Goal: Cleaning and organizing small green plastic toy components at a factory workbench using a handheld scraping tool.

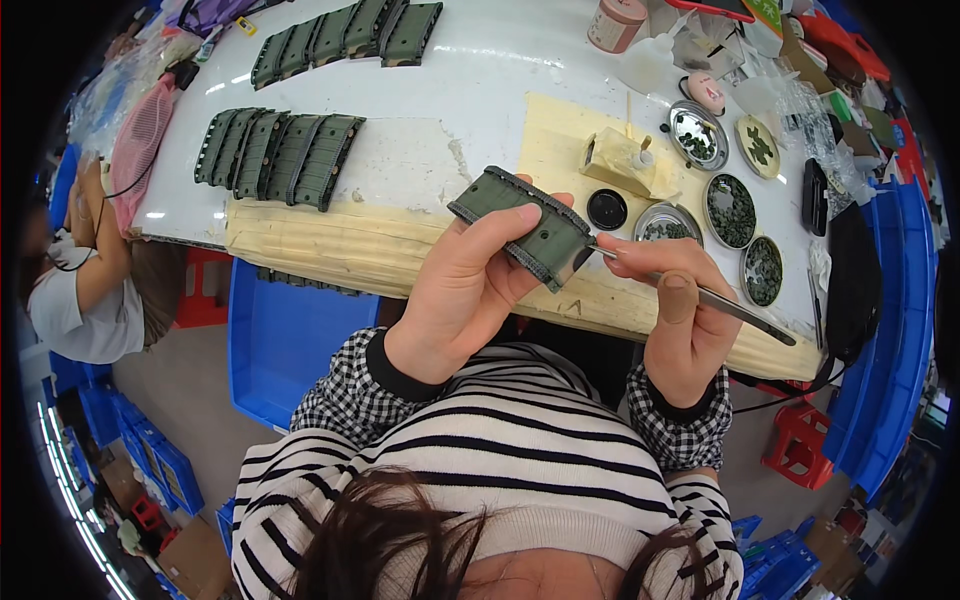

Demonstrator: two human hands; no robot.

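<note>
The fingers of the left hand (455,295) grip a green curved piece (550,228) at the middle of the frame, thumb laid flat on its face and the others behind it, likely to hold it steady while leaving its right end exposed. The fingers of the right hand (695,290) pinch a slim metal tool (735,309) near its tip, probably for fine control; the point meets that exposed end, though whether it touches is too small to tell. The tool's wide end slants out to the lower right.

Both hands are above the table's padded cream edge (330,240), which may serve to cushion work.

Just beyond the right hand sit a black round lid (607,209), a taped block (622,165) and, at right, round dishes (731,211) of small dark green bits, seemingly set within that hand's reach.

Further out, toward the upper left of the frame, two rows of similar green pieces (280,155) lie on the white table (480,95), side by side, perhaps to stay orderly and apart from the dishes.
</note>
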